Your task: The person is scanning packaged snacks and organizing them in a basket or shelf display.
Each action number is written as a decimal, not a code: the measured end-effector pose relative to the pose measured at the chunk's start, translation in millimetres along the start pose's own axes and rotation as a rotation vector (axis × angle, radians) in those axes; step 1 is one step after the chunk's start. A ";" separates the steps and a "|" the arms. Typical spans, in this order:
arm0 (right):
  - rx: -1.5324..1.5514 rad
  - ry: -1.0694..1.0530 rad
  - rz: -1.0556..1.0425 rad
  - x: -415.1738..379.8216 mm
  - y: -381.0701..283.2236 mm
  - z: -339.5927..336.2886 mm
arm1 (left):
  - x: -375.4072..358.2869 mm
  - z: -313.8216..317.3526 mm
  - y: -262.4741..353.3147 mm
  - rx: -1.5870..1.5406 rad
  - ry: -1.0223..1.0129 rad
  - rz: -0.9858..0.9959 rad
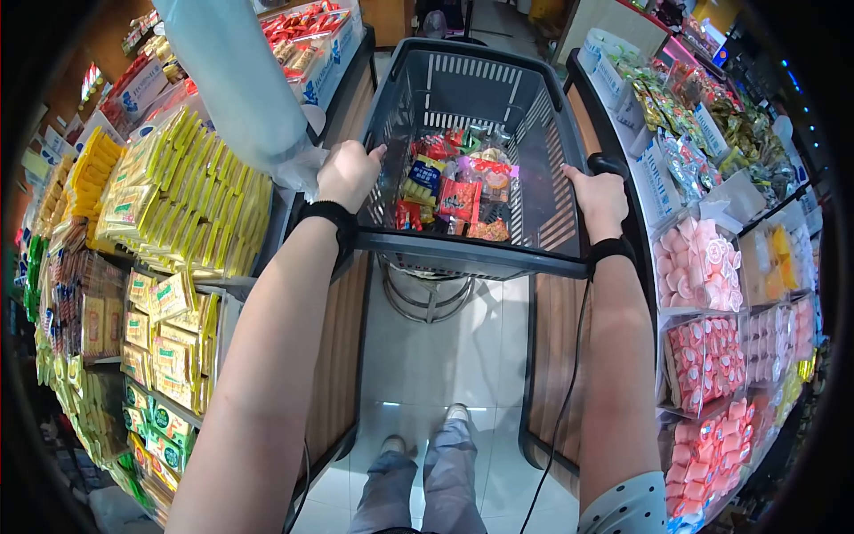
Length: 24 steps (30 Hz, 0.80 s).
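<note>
A dark grey shopping basket (471,253) stands in front of me between two display counters. My left hand (350,175) grips its left rim, with the thumb on top and the fingers mostly hidden outside. On the opposite rim my right hand (600,199) holds on, its thumb pointing inward and the other fingers hidden. Several wrapped snacks lie in the bottom of the basket, among them a red packet (459,200) and a dark blue and yellow packet (424,178). A clear plastic bag (302,169) hangs close beside my left hand.
Yellow snack packets (187,196) fill the left counter. Pink packaged sweets (698,267) and other bagged goods line the right one. A tall pale-blue roll (236,80) rises at the left. Under the basket is a round metal stand (428,307) on the tiled floor (445,365).
</note>
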State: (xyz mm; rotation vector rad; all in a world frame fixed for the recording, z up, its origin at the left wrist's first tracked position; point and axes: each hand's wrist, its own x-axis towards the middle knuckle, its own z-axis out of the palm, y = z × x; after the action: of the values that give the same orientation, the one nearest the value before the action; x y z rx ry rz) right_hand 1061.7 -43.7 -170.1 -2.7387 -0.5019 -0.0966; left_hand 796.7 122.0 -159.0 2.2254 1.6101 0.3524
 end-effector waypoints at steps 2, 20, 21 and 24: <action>0.042 -0.013 0.010 -3.3 -1.7 -2.3 | -1.4 0.1 -1.0 0.022 0.038 0.027; 0.049 0.053 0.001 -14.7 -5.7 4.2 | -2.6 13.1 -18.9 0.032 0.178 0.114; 0.055 0.046 -0.007 -14.2 -6.9 4.2 | -1.3 12.9 -18.5 0.038 0.191 0.129; 0.064 0.032 0.009 -12.0 -10.5 4.3 | 3.5 13.5 -16.8 0.050 0.213 0.147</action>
State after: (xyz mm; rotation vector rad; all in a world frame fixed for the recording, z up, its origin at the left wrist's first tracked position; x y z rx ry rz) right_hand 1046.8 -37.0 -172.2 -2.6727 -0.4759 -0.1204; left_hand 788.9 127.9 -178.5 2.4205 1.5766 0.6144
